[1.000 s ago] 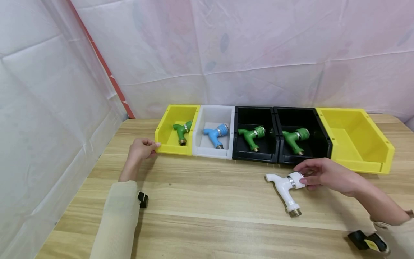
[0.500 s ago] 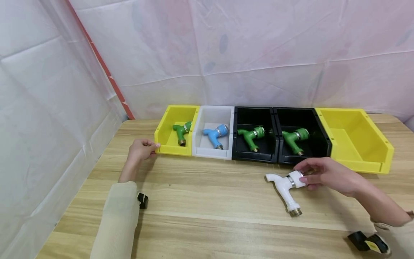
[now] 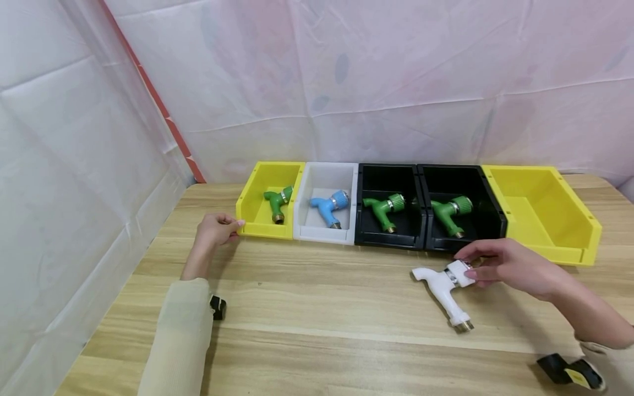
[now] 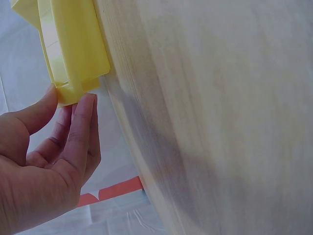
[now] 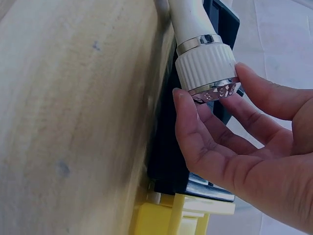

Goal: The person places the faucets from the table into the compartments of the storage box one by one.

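My right hand [image 3: 515, 269] pinches the ribbed knob of a white faucet [image 3: 443, 291] between thumb and fingers, in front of the second black bin. In the right wrist view the thumb and fingers sit around the knob's chrome-ended rim, and the white faucet [image 5: 205, 63] points away from the palm. I cannot tell whether its brass-threaded end touches the table. At the far left my left hand [image 3: 214, 230] holds the front corner of a yellow bin [image 3: 267, 230]. The left wrist view has thumb and fingers on either side of that yellow bin's corner [image 4: 78, 54].
The left yellow bin contains a green faucet [image 3: 277, 204]. Beside it a white bin [image 3: 324, 235] holds a blue faucet [image 3: 328, 209]. Two black bins [image 3: 389, 240] carry one green faucet [image 3: 385, 212] each. Another yellow bin [image 3: 550, 253] ends the row, before a cloth backdrop [image 3: 396, 71].
My right hand has shifted slightly to the right, bringing the white faucet along. The left hand stays at the yellow bin's corner.
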A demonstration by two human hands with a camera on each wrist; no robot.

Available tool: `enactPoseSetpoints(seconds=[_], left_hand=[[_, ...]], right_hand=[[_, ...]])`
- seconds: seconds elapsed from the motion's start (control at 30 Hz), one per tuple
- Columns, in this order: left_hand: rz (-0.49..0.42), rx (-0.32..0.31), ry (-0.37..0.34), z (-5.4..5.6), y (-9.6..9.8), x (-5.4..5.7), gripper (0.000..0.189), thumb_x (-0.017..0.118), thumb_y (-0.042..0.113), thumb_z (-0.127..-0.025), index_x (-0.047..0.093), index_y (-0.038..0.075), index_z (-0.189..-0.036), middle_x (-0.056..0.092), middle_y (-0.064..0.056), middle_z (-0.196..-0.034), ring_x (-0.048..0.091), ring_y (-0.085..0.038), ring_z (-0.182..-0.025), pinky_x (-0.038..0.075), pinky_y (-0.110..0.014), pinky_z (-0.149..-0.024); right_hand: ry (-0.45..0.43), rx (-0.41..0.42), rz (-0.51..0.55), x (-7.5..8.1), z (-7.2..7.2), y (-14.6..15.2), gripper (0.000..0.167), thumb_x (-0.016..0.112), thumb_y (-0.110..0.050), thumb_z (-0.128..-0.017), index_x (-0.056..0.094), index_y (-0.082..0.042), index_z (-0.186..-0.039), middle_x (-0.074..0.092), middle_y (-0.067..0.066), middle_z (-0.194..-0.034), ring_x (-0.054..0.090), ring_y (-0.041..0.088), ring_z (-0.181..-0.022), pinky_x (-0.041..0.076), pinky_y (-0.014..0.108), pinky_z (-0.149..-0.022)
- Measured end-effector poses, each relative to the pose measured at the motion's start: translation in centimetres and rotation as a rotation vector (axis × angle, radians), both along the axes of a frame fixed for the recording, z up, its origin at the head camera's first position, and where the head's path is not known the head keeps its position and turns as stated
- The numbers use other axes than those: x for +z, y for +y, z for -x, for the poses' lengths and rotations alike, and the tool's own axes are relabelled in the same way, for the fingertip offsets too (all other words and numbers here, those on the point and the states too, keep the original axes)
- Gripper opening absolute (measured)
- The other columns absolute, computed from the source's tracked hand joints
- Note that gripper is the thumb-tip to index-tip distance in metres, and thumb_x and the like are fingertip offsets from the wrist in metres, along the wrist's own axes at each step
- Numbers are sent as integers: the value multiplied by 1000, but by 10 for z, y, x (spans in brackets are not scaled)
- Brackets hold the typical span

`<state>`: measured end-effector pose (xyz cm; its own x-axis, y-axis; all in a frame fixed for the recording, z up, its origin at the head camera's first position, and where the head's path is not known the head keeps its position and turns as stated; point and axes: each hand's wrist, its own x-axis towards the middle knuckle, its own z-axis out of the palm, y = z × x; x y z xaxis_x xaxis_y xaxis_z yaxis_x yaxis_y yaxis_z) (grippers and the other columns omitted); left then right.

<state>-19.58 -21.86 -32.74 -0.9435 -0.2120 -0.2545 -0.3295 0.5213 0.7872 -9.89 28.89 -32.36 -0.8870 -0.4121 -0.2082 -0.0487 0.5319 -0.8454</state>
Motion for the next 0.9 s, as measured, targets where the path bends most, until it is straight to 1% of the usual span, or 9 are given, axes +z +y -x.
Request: enactPoseSetpoints(seconds=[0.2, 0.4, 0.57, 0.7, 0.8, 0.9], left_hand=[[11, -3, -5, 0, -1, 1, 25, 62, 16, -88, 59, -6, -98, 56, -8, -84, 61, -15, -70, 53, -27, -67], [14, 1, -19, -2, 0, 3, 26, 61, 18, -89, 59, -6, -99, 57, -10, -88, 61, -17, -73, 53, -29, -69], [18, 4, -21, -2, 1, 4, 27, 61, 19, -89, 59, -5, -99, 57, -11, -89, 61, -17, -73, 53, -29, -69], [19, 5, -24, -2, 0, 3, 26, 61, 19, -89, 59, -5, -99, 57, -11, -89, 61, -17, -72, 53, -29, -70], [19, 6, -22, -2, 0, 3, 26, 61, 19, -89, 59, -5, -98, 57, -11, -88, 61, -16, -72, 53, -29, -69], [18, 7, -19, -2, 0, 3, 26, 61, 19, -89, 60, -5, -99, 57, -10, -87, 60, -16, -70, 53, -28, -68]], right_hand=[[39, 16, -47, 6, -2, 4, 35, 64, -2, -83, 52, 13, -112, 57, 11, -100, 60, 9, -77, 54, 32, -65], [75, 12, -95, 10, -4, 9, 36, 66, -6, -82, 54, 10, -112, 59, 9, -99, 60, 10, -75, 53, 31, -64], [100, 13, -104, 13, -4, 14, 34, 66, -6, -83, 55, 8, -111, 60, 4, -96, 60, 11, -74, 53, 30, -64], [126, -11, -109, 16, -6, 16, 31, 65, -5, -83, 57, 6, -110, 62, 0, -93, 60, 11, -73, 53, 28, -63], [133, -47, -119, 19, -7, 19, 27, 65, -5, -83, 59, 0, -110, 62, -3, -92, 62, 13, -73, 52, 26, -63], [152, -66, -107, 23, -7, 23, 26, 63, -2, -84, 60, -4, -109, 63, -5, -93, 64, 16, -73, 51, 24, -62]])
